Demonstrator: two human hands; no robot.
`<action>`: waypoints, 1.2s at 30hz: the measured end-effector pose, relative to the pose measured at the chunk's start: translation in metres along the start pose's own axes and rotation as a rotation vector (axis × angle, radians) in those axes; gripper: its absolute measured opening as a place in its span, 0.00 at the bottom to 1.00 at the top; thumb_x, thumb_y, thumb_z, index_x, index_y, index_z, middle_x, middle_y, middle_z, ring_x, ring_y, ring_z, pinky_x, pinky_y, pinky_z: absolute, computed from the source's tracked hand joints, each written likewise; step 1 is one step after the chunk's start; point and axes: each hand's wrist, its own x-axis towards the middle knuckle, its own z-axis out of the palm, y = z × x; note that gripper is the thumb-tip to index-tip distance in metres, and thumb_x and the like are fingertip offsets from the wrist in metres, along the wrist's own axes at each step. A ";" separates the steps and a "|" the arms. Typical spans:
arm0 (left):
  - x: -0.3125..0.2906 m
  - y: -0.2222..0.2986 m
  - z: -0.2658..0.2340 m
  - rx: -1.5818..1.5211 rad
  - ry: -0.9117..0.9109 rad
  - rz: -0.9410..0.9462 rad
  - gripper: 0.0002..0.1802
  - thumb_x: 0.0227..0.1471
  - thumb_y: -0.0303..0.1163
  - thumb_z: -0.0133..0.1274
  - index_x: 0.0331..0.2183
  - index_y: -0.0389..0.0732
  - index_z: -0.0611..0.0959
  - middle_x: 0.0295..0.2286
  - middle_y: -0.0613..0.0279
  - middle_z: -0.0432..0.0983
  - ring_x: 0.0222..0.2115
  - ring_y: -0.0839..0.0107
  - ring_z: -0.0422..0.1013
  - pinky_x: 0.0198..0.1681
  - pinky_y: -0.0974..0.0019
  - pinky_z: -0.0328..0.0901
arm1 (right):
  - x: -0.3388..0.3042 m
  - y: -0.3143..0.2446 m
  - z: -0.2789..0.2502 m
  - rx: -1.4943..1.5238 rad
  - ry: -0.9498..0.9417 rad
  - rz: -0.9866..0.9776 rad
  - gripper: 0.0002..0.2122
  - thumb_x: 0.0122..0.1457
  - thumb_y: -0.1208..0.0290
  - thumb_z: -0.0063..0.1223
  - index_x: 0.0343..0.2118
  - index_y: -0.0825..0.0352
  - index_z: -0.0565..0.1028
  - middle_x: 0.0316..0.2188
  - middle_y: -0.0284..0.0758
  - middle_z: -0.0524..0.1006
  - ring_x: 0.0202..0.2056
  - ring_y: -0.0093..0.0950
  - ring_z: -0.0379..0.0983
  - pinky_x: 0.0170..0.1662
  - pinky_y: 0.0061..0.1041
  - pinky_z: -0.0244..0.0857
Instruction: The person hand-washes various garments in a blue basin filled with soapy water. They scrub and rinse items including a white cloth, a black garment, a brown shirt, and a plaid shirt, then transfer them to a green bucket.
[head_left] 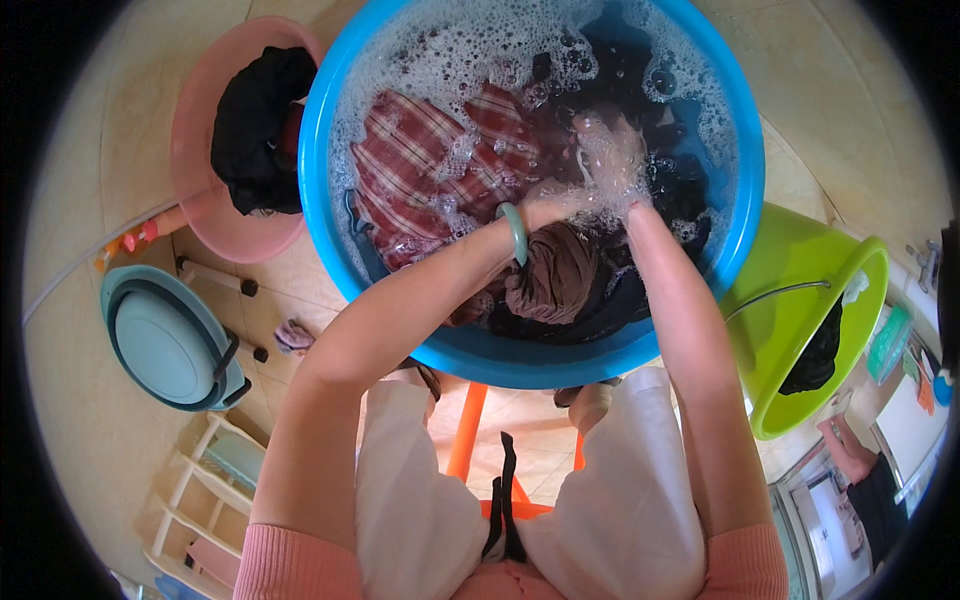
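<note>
Both my hands are partly underwater in a big blue tub [752, 200] of soapy water. My left hand [556, 203], with a pale green bangle [515, 236] on its wrist, reaches in beside a bunched brown cloth [555, 275]. Close to it, my right hand [612, 155] is in the suds above dark fabric [682, 190]. Foam and water blur the fingers of both, so I cannot make out what they hold. A red plaid garment [408, 150] floats in the left half of the tub, left of my hands.
At the far left a pink basin [192, 160] holds black clothing [262, 130]. Below it stand a grey-blue basin [165, 340] and a white rack [185, 490]. A lime green bucket [800, 300] leans at the right with dark cloth inside. Orange stool legs [467, 430] show between my knees.
</note>
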 end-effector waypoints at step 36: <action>-0.217 0.188 0.047 -0.798 -0.468 -0.176 0.16 0.56 0.33 0.55 0.45 0.37 0.76 0.30 0.64 0.73 0.29 0.75 0.69 0.33 0.69 0.65 | -0.101 -0.117 -0.040 0.973 -0.751 -0.162 0.09 0.61 0.71 0.49 0.43 0.58 0.66 0.41 0.40 0.71 0.38 0.41 0.75 0.39 0.47 0.77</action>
